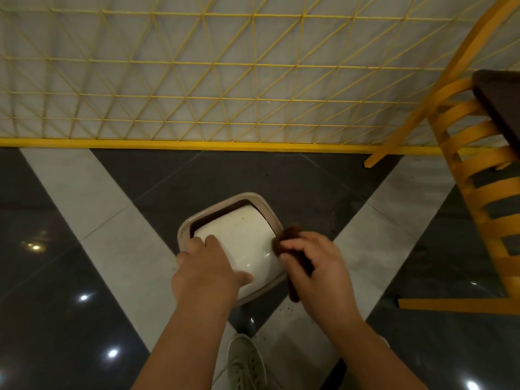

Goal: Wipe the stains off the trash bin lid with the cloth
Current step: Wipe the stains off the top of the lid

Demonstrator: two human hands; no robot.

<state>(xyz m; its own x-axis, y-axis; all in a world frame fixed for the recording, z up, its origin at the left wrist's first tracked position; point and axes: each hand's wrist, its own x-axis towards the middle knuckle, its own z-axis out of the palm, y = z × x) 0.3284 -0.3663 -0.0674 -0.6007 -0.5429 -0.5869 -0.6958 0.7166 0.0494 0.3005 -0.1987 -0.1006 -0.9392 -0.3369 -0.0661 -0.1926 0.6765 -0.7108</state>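
A small trash bin stands on the floor with a beige rim (213,209) and a white curved swing lid (242,235) bearing a few tiny dark specks. My left hand (206,266) lies on the lid's near left side, fingers over the rim edge and thumb stretched across the lid. My right hand (315,266) grips a dark brown cloth (289,235) at the lid's right edge; the cloth's bunched end touches the rim there and its tail hangs below my palm.
A yellow wire-mesh fence (225,94) with a yellow base bar runs behind the bin. A yellow slatted chair (478,178) and a dark tabletop (501,108) stand at right. My pale shoe (246,361) sits just below the bin on the glossy grey-and-white tiles.
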